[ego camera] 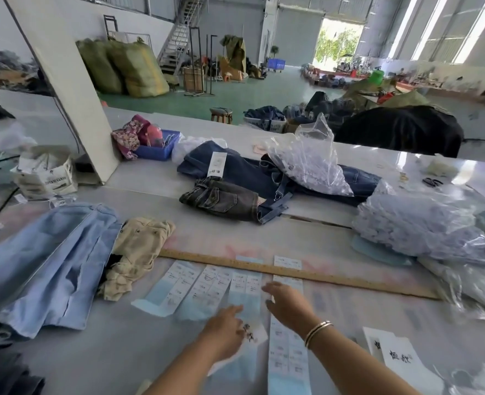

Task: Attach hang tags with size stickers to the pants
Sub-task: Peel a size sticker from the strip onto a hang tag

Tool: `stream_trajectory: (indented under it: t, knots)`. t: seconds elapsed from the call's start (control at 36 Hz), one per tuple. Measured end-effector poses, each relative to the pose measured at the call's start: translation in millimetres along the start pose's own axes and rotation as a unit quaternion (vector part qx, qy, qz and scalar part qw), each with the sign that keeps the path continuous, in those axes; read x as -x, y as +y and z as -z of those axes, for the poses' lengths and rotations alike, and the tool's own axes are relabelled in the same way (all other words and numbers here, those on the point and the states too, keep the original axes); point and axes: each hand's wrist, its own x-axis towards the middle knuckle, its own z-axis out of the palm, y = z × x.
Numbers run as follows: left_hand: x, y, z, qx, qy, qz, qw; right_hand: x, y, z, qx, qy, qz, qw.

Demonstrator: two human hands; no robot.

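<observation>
The right hand point(285, 302) is being held palm down over the sticker sheets point(245, 283), its fingers loosely spread and slightly bent, with nothing grasped. Whether the fingertips are resting on the paper cannot be told. A pair of bangles point(318, 332) is being worn at its wrist. A long sticker strip point(288, 357) is lying directly under this hand and running back beneath the forearm.

The left hand point(225, 327) is being stretched forward just beside the right one, with relaxed, nearly straight fingers. A white hang tag point(254, 334) printed with black characters is lying at its fingertips; whether it is being pinched or only touched cannot be told because of blur.

Just beyond both hands, a wooden ruler point(292, 270) is lying across the table point(121, 357). More hang tags point(400, 357) are lying to the right of the right forearm. Light blue pants point(47, 260) are spread out well to the left of the left hand, with a beige garment point(138, 252) between them and the sheets. Far beyond the ruler, dark denim pants point(235, 169) are lying with a tag on top, beside a clear plastic bag point(309, 161).
</observation>
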Motion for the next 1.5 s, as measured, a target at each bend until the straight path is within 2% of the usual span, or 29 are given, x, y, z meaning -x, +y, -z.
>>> stream_trajectory:
  t: [0.06,0.14,0.31,0.42,0.56,0.69,0.86,1.0,1.17,1.22,1.28,1.36,1.44,1.5]
  knots:
    - [-11.1,3.1,-6.4,-0.084,-0.010,-0.042,0.996,-17.3,4.5,-12.9,0.071,-0.049,0.014,0.996]
    - [-27.5,4.9,-19.8,-0.100,0.005,-0.040,0.994,-38.5,5.8,-29.8,0.095,-0.071,0.021,0.993]
    - [-53.6,-12.0,-27.7,-0.136,-0.016,-0.006,0.991,-61.0,5.2,-49.2,0.041,-0.042,-0.002,0.998]
    - [-52.2,-16.0,-30.1,-0.179,-0.011,-0.036,0.983,-58.8,10.5,-54.8,0.058,-0.019,0.044,0.997]
    - [-43.8,-8.6,-25.0,-0.186,-0.001,-0.041,0.982,-57.3,12.4,-54.3,0.059,-0.010,0.052,0.997]
    - [-45.5,-8.1,-24.7,-0.183,-0.013,-0.042,0.982,-58.0,10.5,-57.4,0.014,0.016,0.018,1.000]
    - [-47.4,-11.2,-29.6,-0.196,0.010,-0.061,0.979,-62.0,5.2,-57.7,-0.008,0.027,-0.046,0.999]
    - [-44.7,-8.4,-27.4,-0.206,0.000,-0.064,0.977,-70.3,11.0,-46.7,-0.107,-0.051,-0.092,0.989]
    - [-41.9,-6.8,-25.1,-0.194,-0.003,-0.065,0.979,-77.0,16.6,-38.9,-0.180,-0.093,-0.097,0.974]
    - [-40.9,-6.1,-23.9,-0.198,-0.012,-0.064,0.978,-78.0,17.6,-37.3,-0.222,-0.108,-0.128,0.960]
    - [-39.5,-5.5,-22.6,-0.194,-0.019,-0.061,0.979,-77.0,19.3,-34.1,-0.322,-0.086,-0.182,0.925]
    - [-38.3,-4.8,-20.9,-0.161,-0.023,-0.056,0.985,-73.7,23.9,-24.7,-0.508,0.008,-0.243,0.826]
    - [-35.9,-4.4,-16.1,-0.130,-0.043,-0.047,0.990,-69.3,28.6,-6.5,-0.598,0.088,-0.253,0.755]
    - [-31.5,-0.4,-7.7,-0.051,-0.049,-0.030,0.997,-61.9,31.9,9.2,-0.651,0.135,-0.249,0.704]
